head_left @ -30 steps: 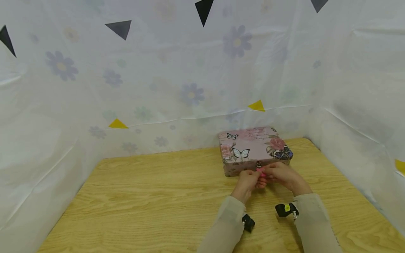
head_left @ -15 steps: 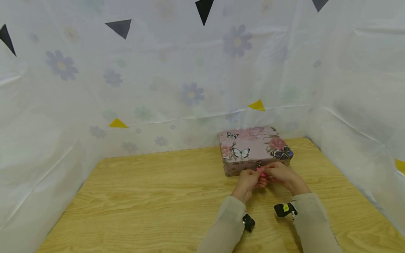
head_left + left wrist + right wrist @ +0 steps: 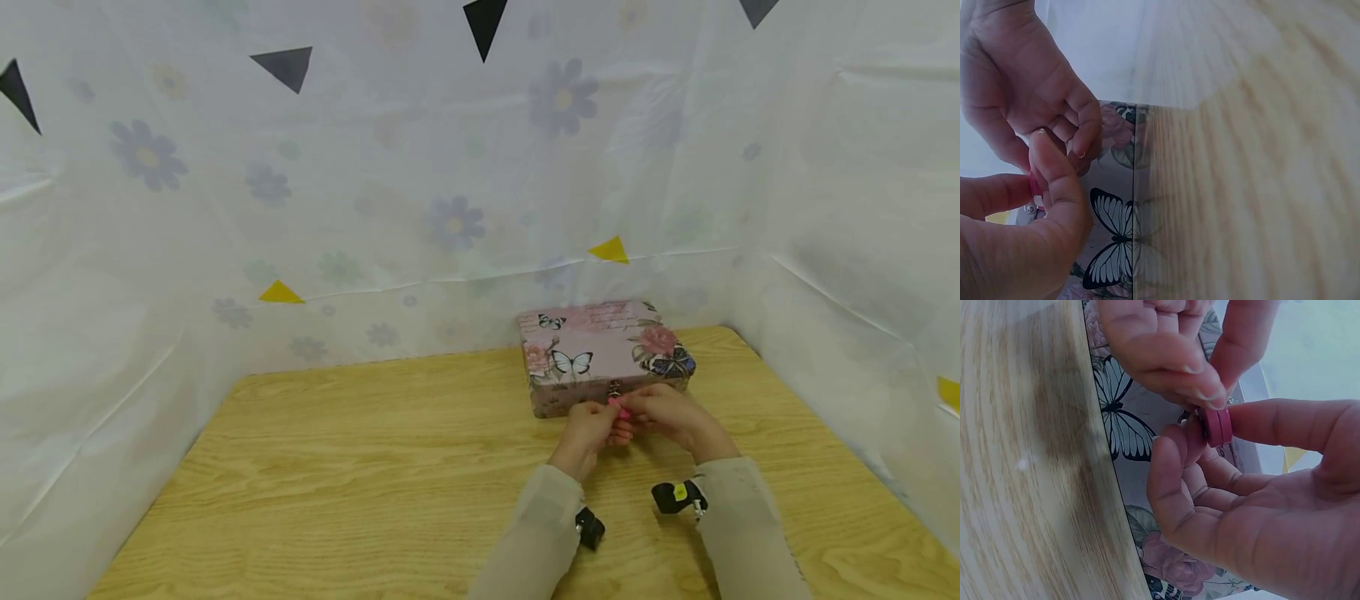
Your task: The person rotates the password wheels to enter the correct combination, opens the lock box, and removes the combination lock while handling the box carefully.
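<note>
A pink tin box [image 3: 600, 342] printed with butterflies and roses stands with its lid down, its metal clasp [image 3: 615, 388] facing me. At that clasp is a small pink padlock [image 3: 617, 405], largely hidden by fingers in the head view. The left hand [image 3: 585, 433] pinches it from the left between thumb and fingers. From the other side, the right hand [image 3: 671, 417] grips it too, thumb and fingertips on the padlock's pink body [image 3: 1219, 428] in the right wrist view. The fingertips of both hands nearly meet there. Whether a key is between them, I cannot tell.
The wood-grain table [image 3: 337, 483] stretches far to the left of the box. Close behind the box hangs a white flowered curtain [image 3: 375, 208], with plain white sheeting [image 3: 862, 250] on the right. Black camera straps [image 3: 590, 529] sit at the wrists.
Both hands stay at the padlock with almost no visible movement. The right wrist shifts very slightly; the box stays where it was.
</note>
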The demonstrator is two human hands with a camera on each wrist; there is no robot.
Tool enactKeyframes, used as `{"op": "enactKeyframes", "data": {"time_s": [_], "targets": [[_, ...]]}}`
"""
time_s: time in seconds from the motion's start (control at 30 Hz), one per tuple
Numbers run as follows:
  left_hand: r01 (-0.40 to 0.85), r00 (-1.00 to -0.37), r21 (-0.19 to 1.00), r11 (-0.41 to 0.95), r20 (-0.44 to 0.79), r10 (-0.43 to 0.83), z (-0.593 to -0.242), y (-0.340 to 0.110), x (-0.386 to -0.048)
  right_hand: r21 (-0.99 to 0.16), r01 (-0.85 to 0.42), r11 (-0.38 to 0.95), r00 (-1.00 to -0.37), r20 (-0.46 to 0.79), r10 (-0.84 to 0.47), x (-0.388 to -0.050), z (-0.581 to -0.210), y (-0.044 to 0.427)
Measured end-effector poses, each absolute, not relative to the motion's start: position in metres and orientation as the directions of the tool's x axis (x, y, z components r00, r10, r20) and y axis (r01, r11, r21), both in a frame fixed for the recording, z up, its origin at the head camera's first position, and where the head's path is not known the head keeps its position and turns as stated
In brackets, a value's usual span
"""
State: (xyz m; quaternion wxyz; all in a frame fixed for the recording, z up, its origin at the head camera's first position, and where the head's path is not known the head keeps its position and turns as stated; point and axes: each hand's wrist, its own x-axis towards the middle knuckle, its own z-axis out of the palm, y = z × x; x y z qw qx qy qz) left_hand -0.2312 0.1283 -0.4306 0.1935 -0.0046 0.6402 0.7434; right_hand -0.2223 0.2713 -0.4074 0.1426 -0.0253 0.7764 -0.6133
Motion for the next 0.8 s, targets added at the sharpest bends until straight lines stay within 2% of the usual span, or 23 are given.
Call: {"op": "enactKeyframes", "data": {"time_s": [0.8], "targets": [[-0.293, -0.927, 0.948, -0.122, -0.250, 0.279, -0.4307, 0.1295, -0.2311, -0.952, 0.116, 0.282, -0.958, -0.182, -0.221, -0.2227, -0.4077, 0.2702]]}}
